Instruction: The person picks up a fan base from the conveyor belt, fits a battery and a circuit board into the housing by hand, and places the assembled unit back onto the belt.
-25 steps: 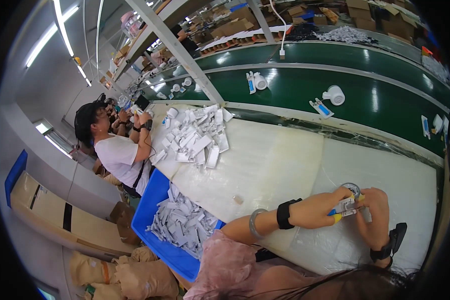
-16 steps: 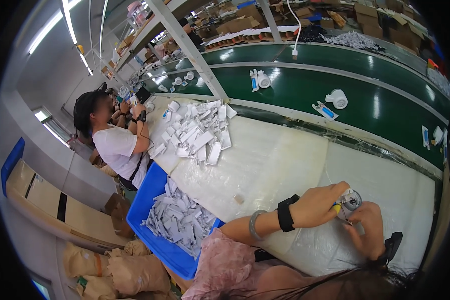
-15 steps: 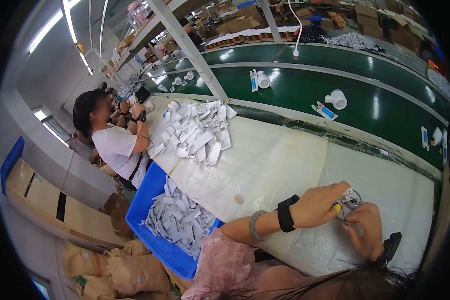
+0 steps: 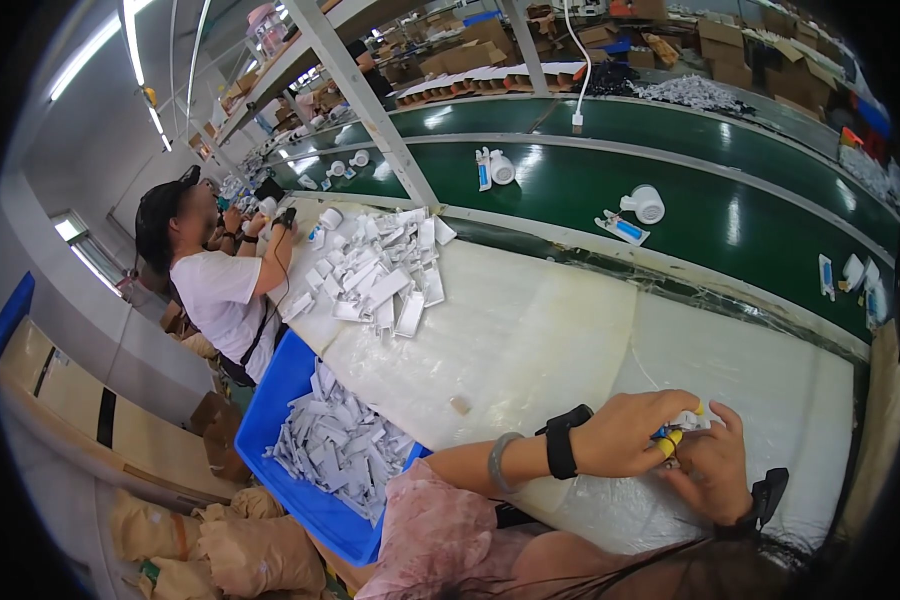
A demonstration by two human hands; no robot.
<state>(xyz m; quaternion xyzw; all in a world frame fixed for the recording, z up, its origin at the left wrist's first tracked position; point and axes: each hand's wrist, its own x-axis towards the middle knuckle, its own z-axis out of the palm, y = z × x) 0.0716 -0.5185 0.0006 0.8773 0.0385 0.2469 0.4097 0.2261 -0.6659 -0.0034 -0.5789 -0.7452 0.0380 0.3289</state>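
A small white plastic device (image 4: 692,421) is held over the right end of the covered table, mostly hidden by fingers. My left hand (image 4: 620,434) closes around it from the left, with yellow covers on its fingertips and a black band and grey bangle at the wrist. Pressed against the device's right side are the curled fingers of my right hand (image 4: 716,468), its wrist in a black strap. A bit of blue shows between the fingers. What exactly the right fingertips pinch is hidden.
White plastic casings (image 4: 390,272) lie heaped on the table, left of centre. A blue bin (image 4: 253,438) of similar parts stands at the near edge. Beyond runs a green conveyor (image 4: 570,190) carrying white devices. A co-worker (image 4: 218,285) stands at left; a metal post (image 4: 370,110) rises by the belt.
The device has turned, so its round end no longer faces up. My right hand has come in closer against it. The whole view has shifted slightly.
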